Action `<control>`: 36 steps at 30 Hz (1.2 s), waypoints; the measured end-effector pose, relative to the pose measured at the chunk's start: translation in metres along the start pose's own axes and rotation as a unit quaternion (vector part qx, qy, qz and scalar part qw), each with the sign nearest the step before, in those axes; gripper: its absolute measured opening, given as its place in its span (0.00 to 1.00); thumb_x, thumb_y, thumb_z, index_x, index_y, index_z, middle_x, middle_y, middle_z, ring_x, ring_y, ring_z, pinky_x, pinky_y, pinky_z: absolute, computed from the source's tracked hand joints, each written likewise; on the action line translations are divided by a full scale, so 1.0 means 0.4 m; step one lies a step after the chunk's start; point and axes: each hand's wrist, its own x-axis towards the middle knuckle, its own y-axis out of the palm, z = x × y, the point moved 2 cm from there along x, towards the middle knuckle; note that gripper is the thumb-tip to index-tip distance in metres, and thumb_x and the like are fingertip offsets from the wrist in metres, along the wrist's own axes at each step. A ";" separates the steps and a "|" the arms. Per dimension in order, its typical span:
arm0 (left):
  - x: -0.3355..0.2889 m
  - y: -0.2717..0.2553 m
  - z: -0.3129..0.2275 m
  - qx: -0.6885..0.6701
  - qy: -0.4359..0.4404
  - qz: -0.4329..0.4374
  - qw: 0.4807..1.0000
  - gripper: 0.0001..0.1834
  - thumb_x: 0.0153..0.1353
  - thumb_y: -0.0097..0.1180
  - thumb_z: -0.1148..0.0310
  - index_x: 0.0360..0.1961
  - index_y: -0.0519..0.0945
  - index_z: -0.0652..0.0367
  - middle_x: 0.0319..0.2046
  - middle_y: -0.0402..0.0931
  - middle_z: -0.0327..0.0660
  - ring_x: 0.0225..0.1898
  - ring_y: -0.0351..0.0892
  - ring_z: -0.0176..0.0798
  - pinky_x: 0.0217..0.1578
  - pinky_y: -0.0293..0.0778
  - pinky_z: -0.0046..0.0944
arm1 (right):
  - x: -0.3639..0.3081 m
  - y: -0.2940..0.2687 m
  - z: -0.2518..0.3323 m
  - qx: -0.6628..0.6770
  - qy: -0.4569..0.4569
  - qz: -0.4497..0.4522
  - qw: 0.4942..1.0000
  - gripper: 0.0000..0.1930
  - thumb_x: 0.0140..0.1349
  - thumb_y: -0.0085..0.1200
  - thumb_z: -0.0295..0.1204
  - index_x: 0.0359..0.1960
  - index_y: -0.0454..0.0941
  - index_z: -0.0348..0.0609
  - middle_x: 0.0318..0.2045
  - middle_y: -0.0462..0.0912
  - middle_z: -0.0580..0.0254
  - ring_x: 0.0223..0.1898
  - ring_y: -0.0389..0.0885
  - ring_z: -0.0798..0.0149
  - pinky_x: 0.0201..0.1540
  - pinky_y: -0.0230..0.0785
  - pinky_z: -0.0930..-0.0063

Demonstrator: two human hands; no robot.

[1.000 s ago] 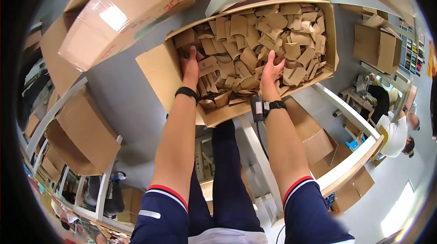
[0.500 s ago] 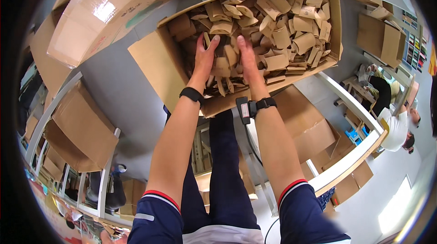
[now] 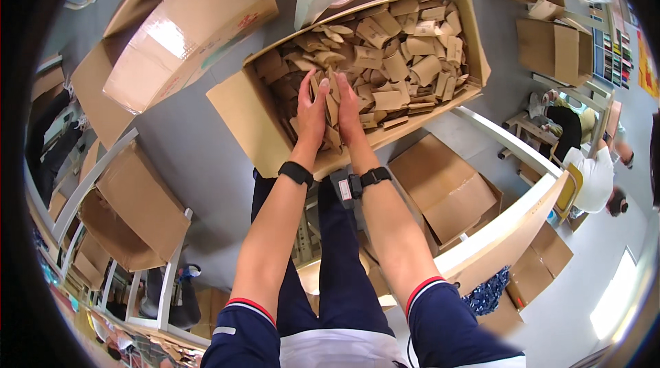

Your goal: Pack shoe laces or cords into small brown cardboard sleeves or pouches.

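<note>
A large open cardboard box is heaped with small folded brown cardboard sleeves. Both of my hands reach into its near left part. My left hand and my right hand face each other, fingers fairly straight and pointing away from me. Pressed between the palms is a small bunch of cardboard sleeves; how many is hidden by the hands. Each wrist wears a black strap, and a small dark device with a pale label is fixed by the right one.
A taped carton stands at the far left, another open carton below it. A brown carton sits right of my arms, beside a white-edged table. A person in a white top is at the right.
My hands have come closer together, now squeezing the bunch of cardboard sleeves between them. The whole view has shifted, so the box appears slightly lower and further left.
</note>
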 end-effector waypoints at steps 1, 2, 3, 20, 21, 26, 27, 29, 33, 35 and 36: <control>-0.023 0.002 -0.028 -0.014 -0.001 -0.003 1.000 0.36 0.62 0.56 0.46 0.64 0.68 0.58 0.60 0.68 0.49 0.63 0.65 0.44 0.63 0.58 0.40 | -0.025 0.015 0.023 0.000 -0.031 -0.011 0.999 0.29 0.71 0.44 0.50 0.60 0.70 0.35 0.54 0.75 0.61 0.54 0.72 0.68 0.58 0.61 0.75; -0.038 0.005 -0.053 -0.013 0.005 0.001 1.000 0.36 0.62 0.56 0.46 0.64 0.68 0.58 0.60 0.68 0.49 0.63 0.65 0.44 0.63 0.58 0.40 | -0.051 0.027 0.049 0.001 -0.063 -0.022 0.998 0.28 0.72 0.44 0.49 0.58 0.72 0.35 0.51 0.77 0.61 0.51 0.72 0.69 0.56 0.64 0.76; -0.052 0.017 -0.075 0.022 0.033 -0.001 0.999 0.35 0.63 0.55 0.46 0.64 0.68 0.58 0.60 0.68 0.50 0.63 0.65 0.45 0.63 0.57 0.40 | -0.077 0.024 0.076 0.029 -0.037 -0.021 0.999 0.27 0.73 0.41 0.47 0.59 0.71 0.34 0.53 0.76 0.59 0.53 0.72 0.68 0.58 0.63 0.74; -0.865 0.637 -0.606 0.030 0.189 0.345 0.919 0.35 0.64 0.51 0.51 0.67 0.62 0.60 0.62 0.65 0.48 0.61 0.68 0.44 0.61 0.65 0.42 | -0.933 -0.323 0.791 0.177 -0.290 -0.200 0.919 0.27 0.69 0.45 0.41 0.63 0.65 0.32 0.57 0.74 0.56 0.58 0.70 0.66 0.63 0.60 0.73; -0.918 0.698 -0.566 0.004 0.154 0.398 0.904 0.35 0.65 0.53 0.55 0.68 0.60 0.61 0.65 0.62 0.48 0.65 0.62 0.45 0.64 0.59 0.43 | -0.984 -0.408 0.785 0.210 -0.322 -0.208 0.899 0.24 0.69 0.49 0.35 0.63 0.67 0.37 0.56 0.74 0.58 0.56 0.70 0.68 0.60 0.63 0.75; -1.147 0.939 -0.270 0.015 -0.037 0.538 0.842 0.31 0.69 0.47 0.54 0.68 0.61 0.59 0.64 0.63 0.45 0.64 0.63 0.39 0.63 0.59 0.39 | -1.207 -0.756 0.671 0.132 -0.307 -0.486 0.808 0.23 0.68 0.49 0.33 0.62 0.67 0.34 0.55 0.75 0.55 0.57 0.71 0.65 0.60 0.63 0.74; -1.182 0.980 -0.189 0.001 -0.078 0.565 0.822 0.30 0.70 0.48 0.57 0.68 0.61 0.60 0.61 0.66 0.44 0.60 0.66 0.36 0.59 0.63 0.36 | -1.236 -0.832 0.621 0.116 -0.298 -0.537 0.780 0.23 0.68 0.50 0.33 0.62 0.68 0.34 0.56 0.75 0.55 0.57 0.71 0.65 0.60 0.63 0.74; -1.262 1.045 -0.071 0.065 -0.067 0.631 0.770 0.34 0.71 0.41 0.49 0.68 0.60 0.64 0.67 0.60 0.46 0.69 0.56 0.41 0.67 0.51 0.39 | -1.290 -0.975 0.511 0.137 -0.298 -0.583 0.743 0.25 0.69 0.49 0.34 0.64 0.65 0.33 0.56 0.75 0.54 0.56 0.72 0.65 0.59 0.63 0.74; -1.234 1.094 0.154 0.104 -0.080 0.604 0.786 0.32 0.73 0.40 0.53 0.68 0.59 0.66 0.68 0.58 0.47 0.70 0.53 0.41 0.68 0.48 0.37 | -1.320 -1.089 0.388 0.117 -0.261 -0.629 0.723 0.31 0.72 0.42 0.38 0.70 0.53 0.30 0.67 0.63 0.49 0.67 0.61 0.62 0.69 0.50 0.72; -1.226 1.082 0.192 0.122 -0.065 0.607 0.782 0.32 0.73 0.40 0.53 0.69 0.58 0.66 0.69 0.56 0.47 0.71 0.51 0.42 0.69 0.47 0.38 | -1.341 -1.099 0.357 0.183 -0.274 -0.616 0.715 0.32 0.72 0.42 0.37 0.71 0.50 0.31 0.69 0.58 0.49 0.69 0.57 0.62 0.70 0.46 0.72; -1.224 1.070 0.187 0.131 -0.050 0.612 0.778 0.32 0.73 0.41 0.54 0.69 0.57 0.65 0.70 0.54 0.47 0.72 0.49 0.42 0.69 0.46 0.38 | -1.355 -1.085 0.352 0.241 -0.289 -0.603 0.704 0.33 0.72 0.42 0.37 0.71 0.47 0.31 0.72 0.53 0.49 0.72 0.53 0.62 0.71 0.43 0.72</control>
